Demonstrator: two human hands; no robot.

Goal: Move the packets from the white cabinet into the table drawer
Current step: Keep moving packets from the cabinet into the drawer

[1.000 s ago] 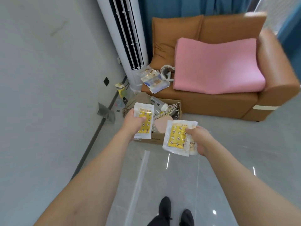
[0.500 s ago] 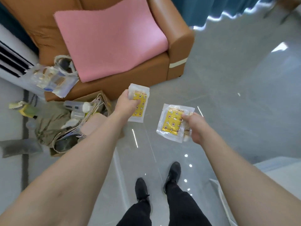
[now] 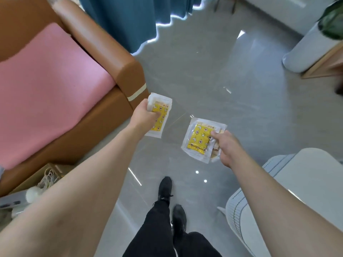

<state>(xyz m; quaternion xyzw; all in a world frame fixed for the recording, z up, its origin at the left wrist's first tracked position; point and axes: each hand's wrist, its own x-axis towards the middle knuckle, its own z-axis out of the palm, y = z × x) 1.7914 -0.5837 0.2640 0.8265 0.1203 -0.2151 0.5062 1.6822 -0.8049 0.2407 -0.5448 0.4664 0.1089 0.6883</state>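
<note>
A: Left hand (image 3: 143, 115) has its fingers curled round one yellow-printed packet (image 3: 160, 115); most of the packet hangs clear beyond and below the fingertips. Right hand (image 3: 225, 145) pinches a second packet (image 3: 199, 139) at its edge, thumb on top, with what looks like another packet (image 3: 216, 153) tucked behind it under the fingers.

B: Drawer in view?

A: No. Neither the cabinet nor the table drawer can be picked out. Both hands are held over the grey floor (image 3: 213, 80), well apart from each other, with the brown sofa (image 3: 111, 101) just outside the left knuckles.

B: Risk?

A: The right grip is a shallow edge pinch on slick plastic. Judgement: the rear packet could slide out from under the fingers while walking and drop to the floor.
</note>
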